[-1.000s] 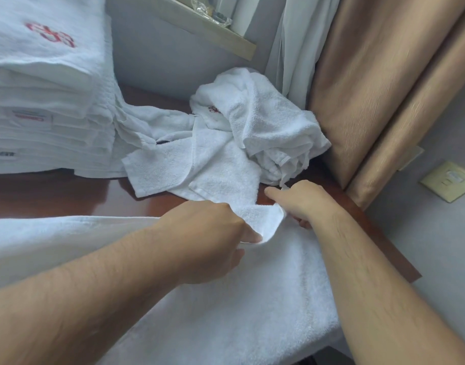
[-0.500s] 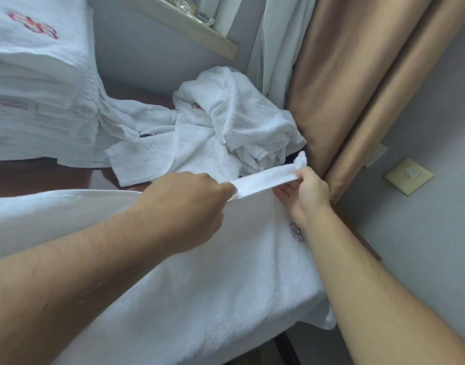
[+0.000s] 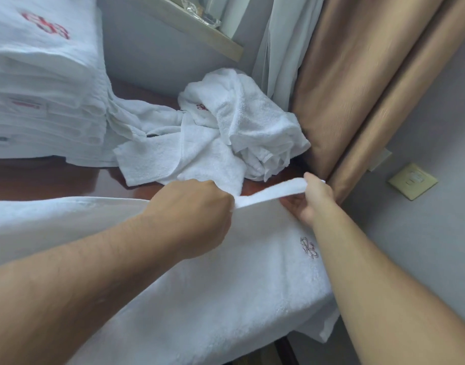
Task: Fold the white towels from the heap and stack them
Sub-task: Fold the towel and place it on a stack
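Note:
A large white towel [image 3: 226, 285] with a small embroidered mark lies spread over the near part of the brown table [image 3: 41, 177]. My left hand [image 3: 197, 206] grips its far edge in a fist. My right hand [image 3: 310, 198] pinches the same edge at the right corner, and the strip between them is pulled taut and lifted. Behind them sits the heap of crumpled white towels [image 3: 226, 135]. A tall stack of folded white towels [image 3: 41, 88] with a red emblem on top stands at the far left.
Tan curtains [image 3: 357, 88] hang close on the right, touching the heap, with a white sheer curtain beside them. A beige ledge [image 3: 199, 27] juts from the grey wall above. A wall socket plate [image 3: 411, 181] is at the right. The towel hangs over the table's right end.
My two hands have drawn apart along the towel's far edge and raised it, the right hand sliding out to the corner. The view has shifted slightly.

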Demonstrator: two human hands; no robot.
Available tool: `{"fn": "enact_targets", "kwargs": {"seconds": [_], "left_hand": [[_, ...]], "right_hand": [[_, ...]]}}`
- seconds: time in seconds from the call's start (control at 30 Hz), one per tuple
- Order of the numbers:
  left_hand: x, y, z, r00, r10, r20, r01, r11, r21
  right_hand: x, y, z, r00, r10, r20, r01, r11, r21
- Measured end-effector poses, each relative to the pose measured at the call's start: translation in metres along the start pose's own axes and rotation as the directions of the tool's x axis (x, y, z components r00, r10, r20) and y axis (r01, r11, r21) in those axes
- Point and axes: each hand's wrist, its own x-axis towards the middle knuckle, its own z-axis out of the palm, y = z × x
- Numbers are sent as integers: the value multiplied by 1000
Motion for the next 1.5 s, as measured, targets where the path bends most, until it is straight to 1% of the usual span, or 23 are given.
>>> {"fn": "enact_targets", "kwargs": {"seconds": [0.07,0.13,0.2,0.23,0.27,0.3,0.33,0.37,0.43,0.57,0.77,0.97,1.0,1.07,1.13,1.2,1.27,1.33,1.37,1.4,1.43,1.47,1.5], "left_hand": [[3,-4,-1,989,-120,-88,118,993,-26],[5,-11,-2,967,-198,-158,192,980,-57],[6,-17,-2,963,-202,-179,193,979,-66],[6,-18,-1,968,-182,-172,174,983,-59],[6,-17,0,974,-157,-165,151,987,-53],[5,-14,1,977,-136,-166,129,990,-50],[4,-12,2,978,-119,-171,111,992,-54],[3,-10,2,980,-103,-173,93,994,-65],[1,-9,5,989,-50,-142,40,996,-77],[-6,-8,15,999,41,26,-40,998,-45],[-6,-19,24,974,219,-59,-214,974,76],[4,-28,11,958,274,80,-285,901,326],[7,-23,7,965,241,103,-262,894,364],[14,-11,3,990,107,94,-136,909,394],[16,5,2,998,-68,12,59,929,366],[13,17,3,973,-202,-110,223,943,248],[3,25,10,944,-254,-210,287,946,148],[-8,29,17,930,-250,-271,278,958,69],[-13,31,21,932,-235,-274,259,965,53],[-16,31,25,939,-214,-271,235,971,50],[-18,31,28,945,-190,-267,211,976,52],[-19,31,29,949,-171,-264,193,980,57],[-19,31,30,952,-161,-258,183,981,61]], "right_hand": [[1,-6,7,985,15,172,-45,983,176],[-3,-10,11,949,-7,316,-74,967,243],[-9,-15,14,943,-53,329,-43,960,277],[-12,-15,13,963,-82,258,23,975,223],[-16,-13,10,983,-129,129,120,990,77],[-20,-8,5,979,-203,-17,199,970,-137],[-22,1,-3,947,-292,-137,231,911,-343],[-25,12,-12,907,-361,-214,225,849,-478],[-27,34,-29,886,-404,-225,221,798,-561],[-20,46,-40,905,-405,-128,306,830,-467],[-1,43,-32,907,-416,-69,353,837,-418],[18,36,-13,928,-373,6,357,881,-310],[20,33,-12,932,-361,28,353,890,-290],[26,31,-9,947,-309,90,322,915,-244],[29,27,-12,955,-222,196,246,963,-108],[28,22,-20,948,-147,284,138,989,52],[24,20,-30,949,-120,292,59,976,211],[18,20,-34,964,-135,229,69,959,275],[14,21,-31,968,-189,164,153,966,209],[10,23,-27,954,-282,101,283,959,6],[6,24,-24,911,-407,59,405,862,-306],[0,25,-22,849,-525,58,457,676,-578],[-6,26,-21,806,-588,70,435,508,-743]]}}
